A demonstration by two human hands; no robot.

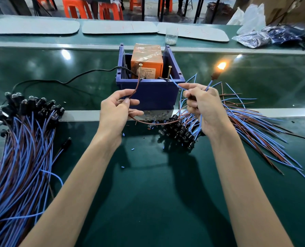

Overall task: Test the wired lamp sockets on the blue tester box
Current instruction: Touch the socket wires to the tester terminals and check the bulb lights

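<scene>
Mid-frame, a limp brown wire [136,88] is pinched in the left hand [116,111], a blue wire [176,85] in the right hand [201,106]; the light, fragile socket [216,75] seems best held by its leads.

Green workbench [148,193], with a glossy belt strip [41,72] across its middle reflecting overhead light. Three grey mats [119,27] along the far edge. Orange plastic stools [77,8] and black table legs [198,9] beyond.

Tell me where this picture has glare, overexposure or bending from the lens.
Head view: the lit bulb is blown out to an orange-white glow; pale glare spots sit on the belt; the wide lens bows the far rail.
</scene>
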